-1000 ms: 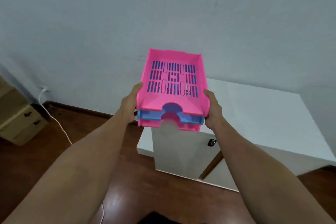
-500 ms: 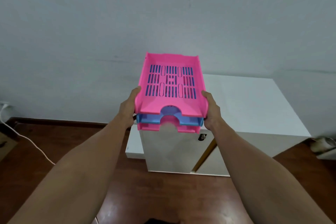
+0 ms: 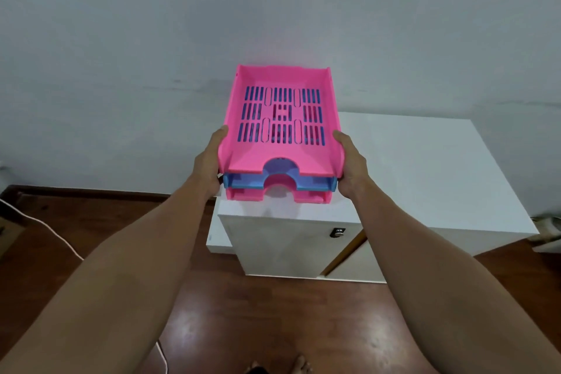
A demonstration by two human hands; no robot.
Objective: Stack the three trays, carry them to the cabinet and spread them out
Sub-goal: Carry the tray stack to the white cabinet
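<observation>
I hold three trays stacked one on another: a pink tray (image 3: 243,106) on top, a blue tray (image 3: 315,183) in the middle and a second pink tray (image 3: 246,195) at the bottom. My left hand (image 3: 209,161) grips the stack's left side and my right hand (image 3: 352,164) grips its right side. The stack hangs over the front left part of the white cabinet (image 3: 425,173), which stands against the wall. Whether the stack touches the cabinet top I cannot tell.
The cabinet front has a small dark lock (image 3: 337,232) and a wooden strip (image 3: 346,252). A white cable (image 3: 45,225) runs over the wooden floor (image 3: 267,319) at the left. Bare toes (image 3: 299,364) show at the bottom edge. A pale wall (image 3: 151,39) is behind.
I have come closer to the cabinet, which now looks larger and more square-on. The stack has stayed in both hands and sits lower over the cabinet's front left corner.
</observation>
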